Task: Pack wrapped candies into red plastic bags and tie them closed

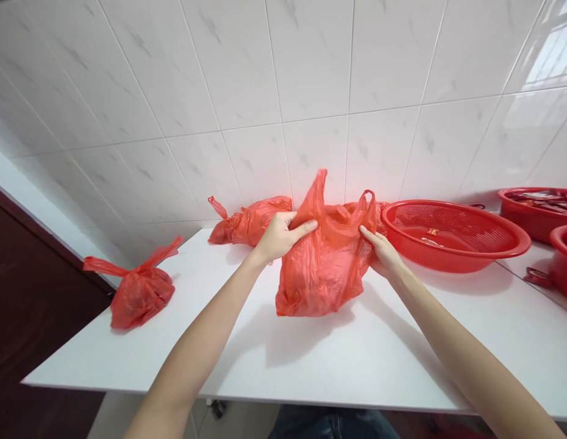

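red thin-film plastic carrier bag (324,262) sits bulging between the hands, its base on the tabletop and its handle loops standing up. the left hand (278,238) is closed on the bag's upper left side, thumb laid across the film and fingertips hidden behind it. the right hand (379,251) holds the opposite side, its fingers curled into the film just below a handle loop. whatever fills the bag cannot be made out through the film.

just beyond the left hand, a tied red plastic bag (249,222) lies on its side by the wall. farther left, a knotted red plastic bag (139,292) sits near the edge of the white tabletop (105,360). just past the right hand, an oval red plastic mesh basket (452,235) almost meets the held bag, and two more red plastic baskets (534,210) stand farther right.

a hard pull could tear the thin film at either grip, and a careless sweep of the right arm could knock the mesh basket.
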A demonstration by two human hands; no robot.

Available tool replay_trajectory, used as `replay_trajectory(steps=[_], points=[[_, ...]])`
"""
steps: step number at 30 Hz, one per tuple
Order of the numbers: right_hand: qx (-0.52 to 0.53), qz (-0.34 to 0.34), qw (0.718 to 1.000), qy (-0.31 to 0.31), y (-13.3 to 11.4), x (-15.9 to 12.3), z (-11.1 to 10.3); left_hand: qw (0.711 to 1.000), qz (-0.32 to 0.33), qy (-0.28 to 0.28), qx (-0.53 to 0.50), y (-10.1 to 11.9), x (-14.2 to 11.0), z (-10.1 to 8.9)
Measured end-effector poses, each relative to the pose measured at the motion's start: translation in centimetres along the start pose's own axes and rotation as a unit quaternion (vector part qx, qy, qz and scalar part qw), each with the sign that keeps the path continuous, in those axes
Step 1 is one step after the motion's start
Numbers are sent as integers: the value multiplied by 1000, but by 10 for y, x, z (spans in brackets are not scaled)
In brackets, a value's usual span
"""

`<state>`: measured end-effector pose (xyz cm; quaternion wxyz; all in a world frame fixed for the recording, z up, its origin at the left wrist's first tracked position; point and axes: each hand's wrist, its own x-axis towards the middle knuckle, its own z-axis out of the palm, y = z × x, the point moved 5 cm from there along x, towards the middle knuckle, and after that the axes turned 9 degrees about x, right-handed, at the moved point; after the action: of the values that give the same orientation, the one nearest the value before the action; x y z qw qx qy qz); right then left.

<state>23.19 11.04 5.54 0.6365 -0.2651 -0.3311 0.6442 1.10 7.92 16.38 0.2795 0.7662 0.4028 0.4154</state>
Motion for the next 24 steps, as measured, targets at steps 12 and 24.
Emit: replay_trajectory(steps=[12, 24], points=[[-35, 12, 999, 2, 12, -1, -12, 994, -89, 4, 65, -86, -15, -8], [-58, -5, 996, -68, -4, -2, 24, 990, -92, 88, -63, -70, 20, -14]])
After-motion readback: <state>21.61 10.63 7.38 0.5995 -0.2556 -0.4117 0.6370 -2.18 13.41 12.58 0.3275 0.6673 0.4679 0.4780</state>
